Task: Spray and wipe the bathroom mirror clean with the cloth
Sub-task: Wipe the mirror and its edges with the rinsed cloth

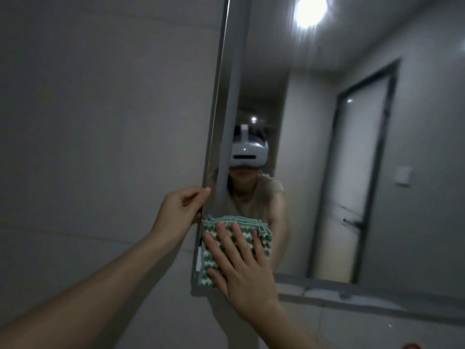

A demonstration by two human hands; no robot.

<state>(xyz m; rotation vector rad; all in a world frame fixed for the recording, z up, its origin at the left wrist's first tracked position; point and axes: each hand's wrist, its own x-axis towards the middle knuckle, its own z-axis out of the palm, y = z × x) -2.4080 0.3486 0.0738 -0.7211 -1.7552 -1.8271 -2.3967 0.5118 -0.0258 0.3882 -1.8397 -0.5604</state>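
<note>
At mirror [314, 147] lower-left corner | right hand [241, 263] flat, fingers spread, pressing cloth [261, 238] | left hand [181, 210] pinching frame edge

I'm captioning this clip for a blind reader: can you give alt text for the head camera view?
A person's right hand presses a green-and-white patterned knitted cloth flat against the lower left corner of a metal-framed wall mirror, while the left hand grips the mirror's left edge. The mirror reflects the person, a ceiling light and a door.

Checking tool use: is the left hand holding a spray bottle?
No, the left hand grips the mirror edge.
</note>
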